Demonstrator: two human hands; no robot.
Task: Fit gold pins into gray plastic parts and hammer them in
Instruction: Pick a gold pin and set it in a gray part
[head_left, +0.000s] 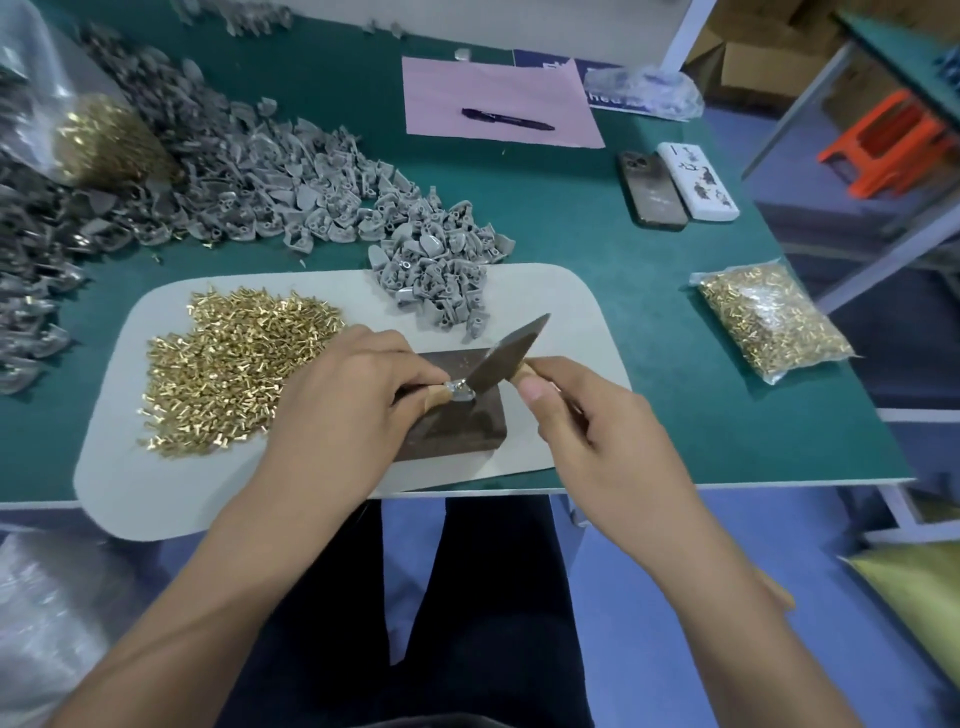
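The left hand (345, 400) pinches a gray part (460, 391) flat on the block (452, 421). The right hand (582, 415) grips the hammer (506, 356), head slanting up-right to down-left onto the part

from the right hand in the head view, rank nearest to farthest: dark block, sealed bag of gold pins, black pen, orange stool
From the right hand:
1. dark block, just left of it on the mat
2. sealed bag of gold pins, to the right on the table
3. black pen, beyond on the pink paper
4. orange stool, far right, off the table
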